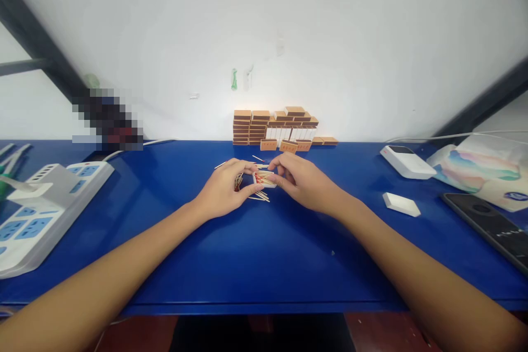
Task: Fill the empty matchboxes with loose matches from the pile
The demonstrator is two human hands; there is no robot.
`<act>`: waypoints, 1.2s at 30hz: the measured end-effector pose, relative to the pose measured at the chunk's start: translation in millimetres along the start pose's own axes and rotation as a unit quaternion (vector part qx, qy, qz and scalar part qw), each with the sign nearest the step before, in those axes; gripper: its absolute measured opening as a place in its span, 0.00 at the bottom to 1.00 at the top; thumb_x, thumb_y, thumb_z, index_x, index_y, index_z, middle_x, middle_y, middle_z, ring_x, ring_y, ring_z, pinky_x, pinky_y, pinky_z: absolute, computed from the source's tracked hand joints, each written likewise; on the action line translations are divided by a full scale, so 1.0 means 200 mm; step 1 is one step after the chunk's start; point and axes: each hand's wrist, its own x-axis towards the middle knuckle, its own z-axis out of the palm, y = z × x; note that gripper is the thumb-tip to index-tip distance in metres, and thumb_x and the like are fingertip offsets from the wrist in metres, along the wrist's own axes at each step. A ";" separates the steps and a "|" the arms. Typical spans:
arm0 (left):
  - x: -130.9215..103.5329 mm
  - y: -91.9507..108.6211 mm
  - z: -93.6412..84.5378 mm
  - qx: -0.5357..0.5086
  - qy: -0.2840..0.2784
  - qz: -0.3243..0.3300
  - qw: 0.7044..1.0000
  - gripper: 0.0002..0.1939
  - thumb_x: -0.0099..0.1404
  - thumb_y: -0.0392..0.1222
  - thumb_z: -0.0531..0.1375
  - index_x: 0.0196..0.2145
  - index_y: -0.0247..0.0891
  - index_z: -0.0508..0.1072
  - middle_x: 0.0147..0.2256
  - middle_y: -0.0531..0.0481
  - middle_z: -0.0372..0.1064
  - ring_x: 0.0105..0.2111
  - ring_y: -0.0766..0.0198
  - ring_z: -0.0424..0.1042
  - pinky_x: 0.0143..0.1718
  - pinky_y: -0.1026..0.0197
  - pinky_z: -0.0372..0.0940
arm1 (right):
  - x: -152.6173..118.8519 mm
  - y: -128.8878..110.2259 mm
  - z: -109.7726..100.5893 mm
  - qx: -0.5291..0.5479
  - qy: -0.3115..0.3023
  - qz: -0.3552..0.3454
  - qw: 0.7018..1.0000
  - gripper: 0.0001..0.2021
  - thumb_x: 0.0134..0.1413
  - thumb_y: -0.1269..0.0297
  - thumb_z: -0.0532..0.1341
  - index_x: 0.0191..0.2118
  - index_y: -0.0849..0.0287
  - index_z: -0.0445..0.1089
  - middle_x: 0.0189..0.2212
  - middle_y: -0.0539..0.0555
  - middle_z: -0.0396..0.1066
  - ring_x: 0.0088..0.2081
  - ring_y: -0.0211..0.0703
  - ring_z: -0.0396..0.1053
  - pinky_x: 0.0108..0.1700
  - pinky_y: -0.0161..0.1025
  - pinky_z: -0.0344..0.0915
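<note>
Between my two hands is a small white matchbox tray (264, 185) filled with red-tipped matches (262, 177). My left hand (226, 187) grips its left end between thumb and fingers. At the right end, the thumb and fingertips of my right hand (297, 180) close on the tray. Loose matches (260, 196) lie on the table under and around the tray, and more show beneath my left palm, partly hidden. Beyond my hands, several matchboxes (251, 127) are stacked against the wall, with some white trays (284, 133) standing among them.
The blue table (256, 258) carries a white power strip (53, 209) at left. At right are a white power bank (407, 162), a small white block (401, 204), a black phone (490, 225) and a plastic tissue pack (474, 168). A white cable runs along the wall.
</note>
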 end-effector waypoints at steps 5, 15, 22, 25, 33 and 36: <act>0.00 0.01 0.00 -0.013 0.008 0.002 1.000 0.16 0.67 0.47 0.71 0.49 0.43 0.76 0.48 0.46 0.79 0.49 0.53 0.78 0.53 0.47 0.72 | 0.00 0.00 0.01 0.007 0.006 -0.025 1.000 0.05 0.71 0.61 0.60 0.43 0.54 0.69 0.38 0.52 0.70 0.35 0.42 0.67 0.37 0.40 0.62; 0.00 0.01 0.01 -0.008 0.008 -0.002 1.000 0.17 0.67 0.48 0.71 0.50 0.43 0.76 0.48 0.47 0.79 0.48 0.54 0.79 0.53 0.47 0.72 | 0.01 0.01 0.00 0.039 0.000 -0.011 0.999 0.06 0.71 0.62 0.60 0.39 0.55 0.69 0.35 0.52 0.70 0.34 0.42 0.66 0.37 0.41 0.62; -0.01 0.01 0.00 -0.011 -0.003 -0.001 1.000 0.17 0.67 0.47 0.71 0.50 0.41 0.76 0.48 0.45 0.79 0.48 0.54 0.79 0.53 0.48 0.72 | 0.01 0.03 0.00 0.017 -0.013 -0.032 0.999 0.07 0.72 0.64 0.59 0.38 0.55 0.67 0.36 0.52 0.68 0.35 0.42 0.66 0.38 0.41 0.61; 0.00 0.02 0.00 -0.020 -0.003 0.001 1.000 0.16 0.67 0.47 0.71 0.50 0.41 0.76 0.48 0.46 0.78 0.47 0.55 0.79 0.52 0.50 0.72 | 0.00 0.03 0.00 0.002 -0.005 -0.033 0.999 0.06 0.72 0.64 0.59 0.39 0.55 0.68 0.36 0.52 0.68 0.35 0.42 0.66 0.38 0.40 0.61; 0.00 0.03 -0.02 -0.044 -0.025 0.010 0.999 0.14 0.68 0.46 0.70 0.48 0.41 0.76 0.47 0.46 0.80 0.47 0.55 0.80 0.51 0.51 0.73 | 0.01 0.00 0.01 0.012 0.005 -0.024 1.000 0.05 0.69 0.63 0.62 0.39 0.56 0.71 0.35 0.51 0.68 0.32 0.40 0.65 0.36 0.40 0.61; 0.00 0.03 -0.02 -0.037 -0.022 0.001 0.999 0.15 0.67 0.46 0.70 0.49 0.41 0.76 0.48 0.46 0.80 0.48 0.54 0.80 0.53 0.48 0.72 | 0.02 -0.01 0.01 0.013 0.008 -0.024 1.000 0.05 0.69 0.64 0.62 0.39 0.56 0.72 0.34 0.51 0.67 0.31 0.40 0.64 0.35 0.39 0.61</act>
